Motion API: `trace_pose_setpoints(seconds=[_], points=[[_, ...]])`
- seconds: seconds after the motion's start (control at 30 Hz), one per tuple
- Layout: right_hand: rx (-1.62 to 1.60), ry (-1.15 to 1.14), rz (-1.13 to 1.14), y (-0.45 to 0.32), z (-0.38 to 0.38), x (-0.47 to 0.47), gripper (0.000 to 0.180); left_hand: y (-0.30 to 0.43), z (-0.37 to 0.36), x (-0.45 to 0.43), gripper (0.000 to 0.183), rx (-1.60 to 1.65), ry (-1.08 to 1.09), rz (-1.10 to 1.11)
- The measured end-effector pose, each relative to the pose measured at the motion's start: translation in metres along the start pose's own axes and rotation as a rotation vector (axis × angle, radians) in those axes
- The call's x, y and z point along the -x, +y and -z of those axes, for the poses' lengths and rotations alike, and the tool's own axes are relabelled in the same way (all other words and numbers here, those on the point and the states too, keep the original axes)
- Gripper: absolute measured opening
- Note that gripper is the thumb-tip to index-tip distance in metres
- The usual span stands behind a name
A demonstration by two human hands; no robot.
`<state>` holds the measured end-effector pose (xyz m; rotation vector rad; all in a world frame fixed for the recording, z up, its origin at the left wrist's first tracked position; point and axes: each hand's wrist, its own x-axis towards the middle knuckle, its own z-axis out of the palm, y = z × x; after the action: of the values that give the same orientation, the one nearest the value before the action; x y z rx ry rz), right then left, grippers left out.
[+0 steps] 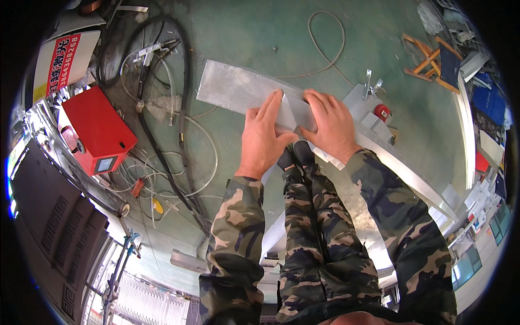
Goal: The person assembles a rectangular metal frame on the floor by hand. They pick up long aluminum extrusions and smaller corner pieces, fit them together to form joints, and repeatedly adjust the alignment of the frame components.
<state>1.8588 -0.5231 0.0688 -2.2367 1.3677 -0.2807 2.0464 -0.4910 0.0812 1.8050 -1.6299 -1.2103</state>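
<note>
A long grey metal bar or box section (pixel 235 86) runs from upper left towards the lower right, in front of me. Over it, both hands hold a small pale sheet-metal piece with a slanted edge (pixel 286 113). On its left side my left hand (pixel 266 132) grips with fingers at the far edge and the thumb at the near edge. My right hand (pixel 331 124) grips the right part the same way, its fingers on the bar's far edge. Jagged bright metal (pixel 328 157) shows below the right palm. The palms hide parts of both pieces.
A red machine with a small screen (pixel 99 130) stands left among black hoses (pixel 185 81) and clear tubing. Beyond the bar lie a metal plate with a clamp (pixel 357 97) and a red round tool part (pixel 381 111). A folding stool (pixel 447 61) stands at the upper right.
</note>
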Motion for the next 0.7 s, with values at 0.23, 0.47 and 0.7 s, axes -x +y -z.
trace_pose_setpoints(seconds=[0.23,0.47,0.7], points=[[-0.041,-0.042,-0.033,-0.001,0.005,-0.003,0.071,0.0,0.001,-0.003,0.092,0.019,-0.003,0.029],[-0.031,-0.074,-0.054,-0.003,0.004,-0.005,0.07,-0.006,-0.002,-0.005,0.085,0.103,0.008,0.045],[-0.024,-0.086,-0.049,-0.005,0.0,-0.004,0.072,-0.011,-0.001,-0.007,0.085,0.227,0.043,0.087]])
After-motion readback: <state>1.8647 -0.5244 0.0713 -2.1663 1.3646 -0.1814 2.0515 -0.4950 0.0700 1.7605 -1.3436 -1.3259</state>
